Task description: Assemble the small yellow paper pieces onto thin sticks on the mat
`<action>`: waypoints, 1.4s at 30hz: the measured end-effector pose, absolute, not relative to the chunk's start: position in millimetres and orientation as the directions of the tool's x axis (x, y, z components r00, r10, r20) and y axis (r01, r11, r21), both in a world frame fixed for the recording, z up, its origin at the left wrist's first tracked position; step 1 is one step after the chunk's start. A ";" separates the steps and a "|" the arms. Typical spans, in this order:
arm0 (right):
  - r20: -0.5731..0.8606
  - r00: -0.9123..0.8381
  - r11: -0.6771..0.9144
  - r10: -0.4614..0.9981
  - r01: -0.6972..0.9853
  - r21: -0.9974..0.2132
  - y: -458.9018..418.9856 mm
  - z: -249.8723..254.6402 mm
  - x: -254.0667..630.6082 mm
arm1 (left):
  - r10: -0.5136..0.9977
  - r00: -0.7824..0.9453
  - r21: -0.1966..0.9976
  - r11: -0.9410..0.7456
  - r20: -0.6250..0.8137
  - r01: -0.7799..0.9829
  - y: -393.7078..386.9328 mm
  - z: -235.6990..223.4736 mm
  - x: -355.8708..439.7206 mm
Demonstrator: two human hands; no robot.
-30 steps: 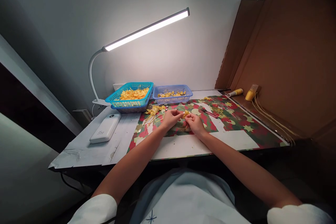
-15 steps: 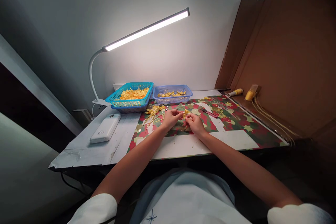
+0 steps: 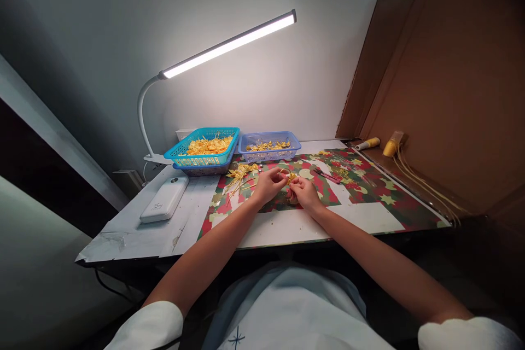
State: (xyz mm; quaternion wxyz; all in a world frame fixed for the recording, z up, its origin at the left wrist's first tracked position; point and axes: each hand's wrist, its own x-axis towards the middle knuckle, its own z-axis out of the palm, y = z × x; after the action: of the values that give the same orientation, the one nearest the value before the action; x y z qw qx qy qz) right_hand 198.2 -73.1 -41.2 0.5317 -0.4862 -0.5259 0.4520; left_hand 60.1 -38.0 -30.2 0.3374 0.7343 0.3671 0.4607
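Both my hands meet over the patterned sheet, pinching a small yellow ribbon piece (image 3: 291, 177) between them. My left hand (image 3: 270, 184) is closed on its left side, with a thin yellow loop arching above the fingertips. From the right, my right hand (image 3: 304, 191) grips the same piece with thumb and fingers pressed together. Fingers cover much of it, so its exact shape is unclear. Left of my left hand lies a bunch of yellow ribbons and cords (image 3: 241, 174). Pink-handled snips (image 3: 327, 176) rest to the right of my right hand.
A turquoise basket (image 3: 176, 159) of yellow ribbon pieces stands behind, stacked on another. Beside it is a lilac basket (image 3: 293, 149) with small yellow pieces. A desk lamp (image 3: 141, 104) arches overhead; a white power bank (image 3: 164, 200) lies left. Yellow thread spools (image 3: 391, 145) sit right, by cardboard (image 3: 447, 76).
My left fingers have shifted slightly, and a thin yellow loop now shows above them. The ribbon piece has turned and is more covered. My right hand has barely moved.
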 end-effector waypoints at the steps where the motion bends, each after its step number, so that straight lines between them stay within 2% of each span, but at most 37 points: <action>1: 0.119 0.036 0.118 0.992 0.025 -0.993 -73.3 -41.1 198.2 | 0.838 0.320 0.813 -0.525 0.442 0.251 -37.9 -30.3 59.3; 8: 0.116 0.030 0.115 0.993 0.025 -0.993 -72.7 -42.8 198.4 | 0.813 0.323 0.708 -0.582 0.485 0.400 -35.2 -30.8 57.1; 32: 0.086 0.040 0.086 0.995 -0.004 -0.996 -74.1 -40.2 197.9 | 0.824 0.277 0.700 -0.567 0.495 0.434 -40.3 -24.4 61.1; 42: 0.060 0.051 0.062 0.997 -0.038 -0.997 -75.4 -37.8 197.0 | 0.783 0.273 0.638 -0.616 0.559 0.462 -42.4 -24.7 62.9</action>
State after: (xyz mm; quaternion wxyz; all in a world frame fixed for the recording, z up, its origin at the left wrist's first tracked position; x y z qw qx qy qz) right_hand 197.0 -75.4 -37.8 0.5370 -0.4870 -0.4925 0.4816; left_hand 62.9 -42.4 -24.7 0.1780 0.7778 0.4003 0.4507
